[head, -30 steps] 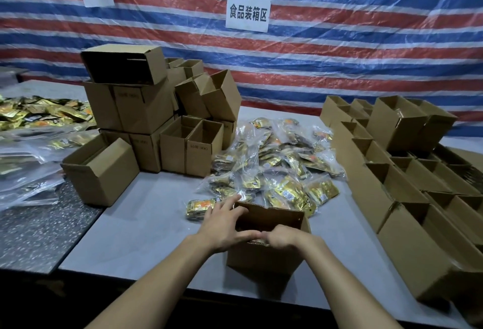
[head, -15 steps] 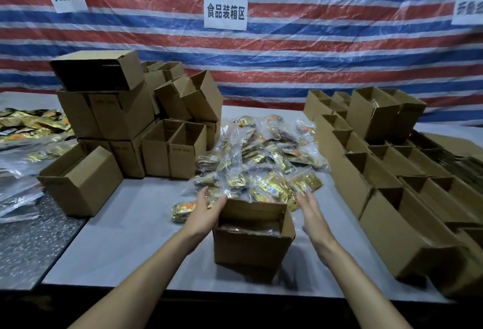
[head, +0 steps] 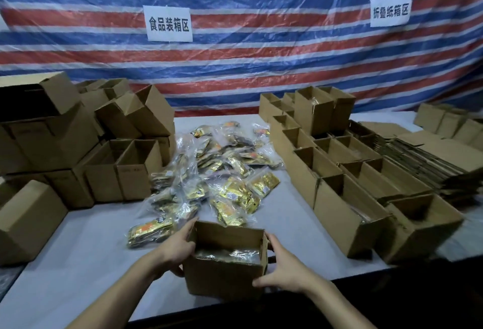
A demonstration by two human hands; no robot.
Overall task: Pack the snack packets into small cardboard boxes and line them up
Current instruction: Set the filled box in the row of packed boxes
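A small open cardboard box stands near the table's front edge, with shiny packets lying inside it. My left hand grips its left side, fingers curled over the rim. My right hand holds its right side, thumb at the lower front corner. Just behind the box lies a loose heap of gold snack packets in clear bags. One packet lies by my left hand.
Open boxes stand in rows on the right, the nearest ones holding packets. A stack of empty boxes fills the left. Flat cardboard lies far right. The white table ends close to me. A striped tarp hangs behind.
Both hands have closed in on the box sides from an open pose beside it. The view has swung to the right, showing more of the right-hand boxes.
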